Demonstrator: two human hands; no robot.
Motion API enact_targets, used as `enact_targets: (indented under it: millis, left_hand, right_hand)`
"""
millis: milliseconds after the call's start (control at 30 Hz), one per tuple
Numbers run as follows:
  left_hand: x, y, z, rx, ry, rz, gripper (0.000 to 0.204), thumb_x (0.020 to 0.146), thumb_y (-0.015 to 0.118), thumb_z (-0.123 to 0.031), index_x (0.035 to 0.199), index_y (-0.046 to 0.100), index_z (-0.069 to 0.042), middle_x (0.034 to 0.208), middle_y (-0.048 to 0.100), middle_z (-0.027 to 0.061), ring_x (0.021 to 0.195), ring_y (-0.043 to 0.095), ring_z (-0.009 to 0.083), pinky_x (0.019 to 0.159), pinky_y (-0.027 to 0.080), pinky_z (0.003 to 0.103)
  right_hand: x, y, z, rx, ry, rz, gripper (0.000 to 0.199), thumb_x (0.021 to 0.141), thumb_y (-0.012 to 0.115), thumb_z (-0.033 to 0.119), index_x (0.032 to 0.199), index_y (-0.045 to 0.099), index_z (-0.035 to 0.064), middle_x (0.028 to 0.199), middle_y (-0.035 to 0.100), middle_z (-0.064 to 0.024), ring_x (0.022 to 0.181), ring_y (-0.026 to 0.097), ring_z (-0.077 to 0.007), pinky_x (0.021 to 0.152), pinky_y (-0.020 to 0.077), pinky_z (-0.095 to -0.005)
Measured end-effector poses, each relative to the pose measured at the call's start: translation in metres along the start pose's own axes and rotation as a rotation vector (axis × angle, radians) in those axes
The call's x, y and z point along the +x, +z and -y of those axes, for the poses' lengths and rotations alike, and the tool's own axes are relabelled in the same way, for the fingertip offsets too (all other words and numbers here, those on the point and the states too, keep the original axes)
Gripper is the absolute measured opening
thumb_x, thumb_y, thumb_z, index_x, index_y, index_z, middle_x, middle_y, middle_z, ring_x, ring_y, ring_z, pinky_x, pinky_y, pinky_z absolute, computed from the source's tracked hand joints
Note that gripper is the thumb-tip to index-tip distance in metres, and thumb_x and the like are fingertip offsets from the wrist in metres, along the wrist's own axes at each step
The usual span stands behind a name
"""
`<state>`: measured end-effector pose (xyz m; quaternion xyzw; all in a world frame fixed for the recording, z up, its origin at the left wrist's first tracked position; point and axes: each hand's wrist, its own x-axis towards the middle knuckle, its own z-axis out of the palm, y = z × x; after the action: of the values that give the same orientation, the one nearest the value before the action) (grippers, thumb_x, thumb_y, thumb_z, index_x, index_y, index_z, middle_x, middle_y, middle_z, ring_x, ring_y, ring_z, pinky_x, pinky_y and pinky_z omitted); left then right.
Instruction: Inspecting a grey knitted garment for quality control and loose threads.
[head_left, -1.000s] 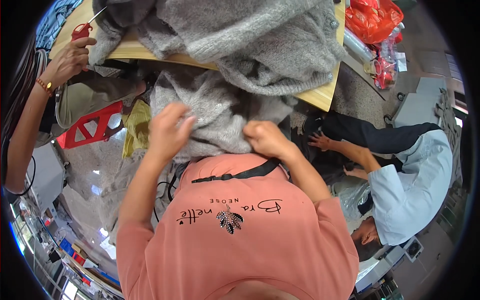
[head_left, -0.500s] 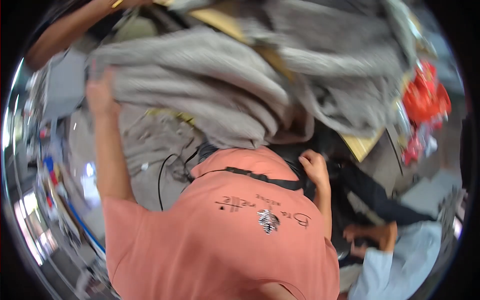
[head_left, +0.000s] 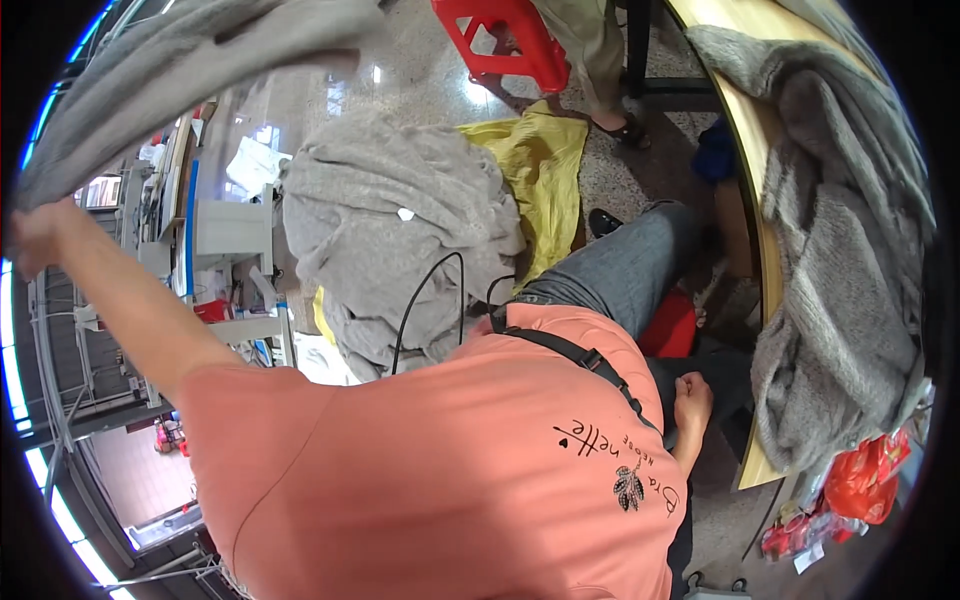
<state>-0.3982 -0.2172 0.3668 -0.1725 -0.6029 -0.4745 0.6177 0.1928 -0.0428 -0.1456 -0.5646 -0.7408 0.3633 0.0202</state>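
Note:
At the far left my left arm is stretched out, and my left hand [head_left: 42,235], blurred by motion, is closed on the end of a grey plush cloth [head_left: 190,70]. The cloth streams through the air across the upper left, and its far end is smeared. My right hand [head_left: 693,402] rests low beside my lap, its fingers curled in a loose fist with nothing visible in it. A big heap of grey plush cloth [head_left: 400,200] lies on the floor ahead, with a small white scrap [head_left: 405,214] on it.
On the right, another grey plush cloth [head_left: 835,240] drapes over a wooden tabletop [head_left: 755,130]. Yellow plastic sheeting [head_left: 545,170] lies beside the heap. Farther ahead are a red stool [head_left: 510,50] and another person's leg [head_left: 590,50]. Red bags [head_left: 860,480] sit by the table.
My left hand has swung out to the far left with the grey plush cloth, off the table side. The view has turned, showing the floor heap. My right hand stays low.

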Motion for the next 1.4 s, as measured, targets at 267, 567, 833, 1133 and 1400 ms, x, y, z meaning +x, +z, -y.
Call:
enact_targets:
  millis: [267,567,833,1133,1400]
  left_hand:
    - [-0.326,-0.099,0.106,0.222,0.509,1.349,0.012,0.069,0.052,-0.012,0.08,0.055,-0.007,0.068,0.055,0.0149,0.061,0.054,0.0343,0.057,0.042,0.046]
    - [-0.425,-0.094,0.01,-0.048,0.41,2.309,0.027,0.065,0.068,-0.016,0.086,0.059,-0.002,0.085,0.058,0.02,0.08,0.055,0.0378,0.068,0.044,0.042]
    - [-0.441,0.016,-0.296,-1.18,0.707,1.585,0.041,0.068,0.064,-0.007,0.107,0.05,-0.002,0.106,0.053,0.0179,0.101,0.05,0.0341,0.085,0.041,0.037]
    - [-0.499,0.07,-0.505,-1.292,0.547,1.034,0.038,0.063,0.066,-0.01,0.099,0.055,-0.007,0.102,0.054,0.0146,0.095,0.051,0.0269,0.078,0.042,0.036]
    - [-0.418,-0.056,-0.444,-2.305,0.6,1.079,0.015,0.052,0.055,-0.008,0.064,0.047,-0.005,0.056,0.039,0.0053,0.048,0.042,0.021,0.045,0.034,0.034]
  right_hand:
    - [-0.011,0.0,-0.012,0.351,0.245,-0.069,0.011,0.077,0.055,0.011,0.081,0.056,0.0018,0.064,0.057,-0.014,0.06,0.057,-0.025,0.055,0.042,-0.0354]
    - [-0.028,-0.036,0.026,0.158,0.06,-0.008,0.02,0.071,0.059,0.021,0.081,0.059,0.0036,0.078,0.06,-0.0174,0.075,0.058,-0.0343,0.065,0.0451,-0.0417]
    - [-0.057,-0.052,0.025,0.225,0.109,-0.288,0.017,0.07,0.058,0.017,0.078,0.058,0.0018,0.076,0.059,-0.0174,0.074,0.057,-0.0344,0.065,0.0451,-0.0418]
    - [-0.074,-0.05,0.017,0.195,0.235,-0.235,0.019,0.072,0.059,0.02,0.081,0.058,0.0025,0.082,0.06,-0.0171,0.08,0.057,-0.034,0.069,0.045,-0.0419]
    - [-0.081,-0.099,0.066,0.59,-0.088,-0.479,0.024,0.071,0.066,0.016,0.089,0.057,0.0012,0.076,0.057,-0.0098,0.067,0.058,-0.0234,0.063,0.0461,-0.033]
